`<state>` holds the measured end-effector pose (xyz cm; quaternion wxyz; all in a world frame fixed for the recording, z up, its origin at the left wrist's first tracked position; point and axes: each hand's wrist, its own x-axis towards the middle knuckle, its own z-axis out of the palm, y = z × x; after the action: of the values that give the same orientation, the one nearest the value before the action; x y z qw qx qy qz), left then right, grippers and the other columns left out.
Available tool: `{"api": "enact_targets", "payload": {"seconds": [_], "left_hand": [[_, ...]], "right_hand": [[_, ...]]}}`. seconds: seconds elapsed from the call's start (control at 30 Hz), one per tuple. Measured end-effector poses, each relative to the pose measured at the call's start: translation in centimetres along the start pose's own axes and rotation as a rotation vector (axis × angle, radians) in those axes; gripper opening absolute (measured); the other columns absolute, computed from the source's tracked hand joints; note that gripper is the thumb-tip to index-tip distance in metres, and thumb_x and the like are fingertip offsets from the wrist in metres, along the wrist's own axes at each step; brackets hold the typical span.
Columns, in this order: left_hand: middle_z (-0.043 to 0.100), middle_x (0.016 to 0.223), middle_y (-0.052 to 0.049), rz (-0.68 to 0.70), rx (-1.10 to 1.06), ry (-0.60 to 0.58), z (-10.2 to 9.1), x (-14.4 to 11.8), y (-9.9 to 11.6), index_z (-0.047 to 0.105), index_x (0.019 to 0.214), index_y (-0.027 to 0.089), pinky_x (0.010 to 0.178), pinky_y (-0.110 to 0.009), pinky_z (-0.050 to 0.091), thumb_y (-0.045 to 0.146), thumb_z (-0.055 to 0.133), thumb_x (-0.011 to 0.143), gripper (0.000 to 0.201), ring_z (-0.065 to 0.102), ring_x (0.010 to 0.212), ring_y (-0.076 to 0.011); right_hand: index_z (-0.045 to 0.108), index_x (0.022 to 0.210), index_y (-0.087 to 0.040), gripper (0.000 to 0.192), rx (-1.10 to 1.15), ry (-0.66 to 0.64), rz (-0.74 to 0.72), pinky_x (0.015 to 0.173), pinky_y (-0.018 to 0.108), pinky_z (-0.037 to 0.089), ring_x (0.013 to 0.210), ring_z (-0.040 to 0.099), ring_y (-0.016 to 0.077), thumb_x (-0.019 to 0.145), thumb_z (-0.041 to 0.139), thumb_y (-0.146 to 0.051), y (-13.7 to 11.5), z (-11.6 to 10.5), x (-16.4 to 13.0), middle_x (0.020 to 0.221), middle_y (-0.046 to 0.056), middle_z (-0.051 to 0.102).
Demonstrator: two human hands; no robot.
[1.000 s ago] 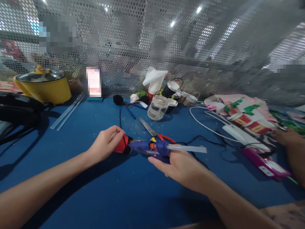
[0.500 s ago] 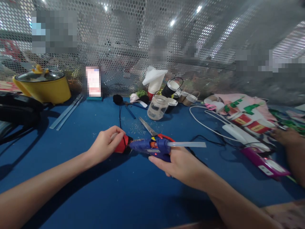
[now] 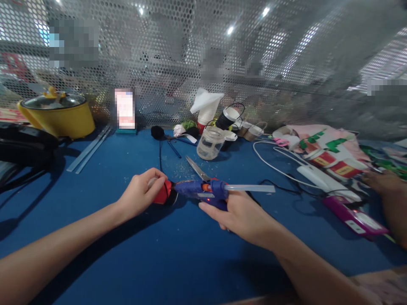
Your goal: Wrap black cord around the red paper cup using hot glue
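My left hand [image 3: 143, 188] is closed around a small red paper cup [image 3: 163, 192] lying on its side, its end toward the right dark with black yarn. A black strand [image 3: 160, 159] runs from it up the table to a ball of black yarn [image 3: 157, 132]. In my right hand [image 3: 238, 214] is a blue hot glue gun [image 3: 195, 190], its small red light lit. A translucent glue stick [image 3: 251, 188] sticks out of its back. The nozzle points left and meets the cup's dark end; whether it touches cannot be made out. Scissors [image 3: 197, 168] lie partly hidden behind the gun.
Behind the hands stand a clear plastic jar [image 3: 210, 144] and stacked white cups [image 3: 207, 112]. Spare glue sticks [image 3: 90, 148] and a yellow pot [image 3: 60, 118] are at left. A white power strip [image 3: 327, 182], purple box [image 3: 354, 216] and another person's hand [image 3: 386, 190] are at right.
The glue gun has shifted slightly, its back end a little higher and covering more of the scissors' red handles. My left hand and the cup have barely moved.
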<state>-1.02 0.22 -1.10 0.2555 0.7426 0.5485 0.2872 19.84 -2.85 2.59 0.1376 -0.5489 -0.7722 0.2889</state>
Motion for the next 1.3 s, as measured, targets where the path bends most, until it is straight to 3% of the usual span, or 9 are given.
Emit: {"api": "enact_targets", "payload": {"seconds": [1.13,1.3], "left_hand": [[0.063,0.077,-0.004,-0.011,0.001,0.020,0.00,0.07,0.13,0.053,0.079,0.015,0.062,-0.026,0.040,0.035,0.034,0.079,0.027,0.055,0.068,-0.0149],[0.062,0.073,-0.003,-0.001,0.009,0.023,0.02,0.03,0.02,0.053,0.079,0.016,0.058,-0.024,0.039,0.035,0.034,0.079,0.027,0.053,0.063,-0.0134]], "right_hand": [[0.054,0.064,-0.019,0.021,-0.110,-0.029,-0.078,0.045,0.023,0.033,0.038,0.045,0.0113,0.076,0.043,-0.031,-0.14,0.19,-0.53,0.037,-0.004,0.045],[0.052,0.064,-0.018,0.021,-0.033,-0.018,-0.031,0.041,0.021,0.034,0.035,0.044,0.0103,0.075,0.043,-0.033,-0.01,0.13,-0.25,0.038,-0.004,0.045]]}}
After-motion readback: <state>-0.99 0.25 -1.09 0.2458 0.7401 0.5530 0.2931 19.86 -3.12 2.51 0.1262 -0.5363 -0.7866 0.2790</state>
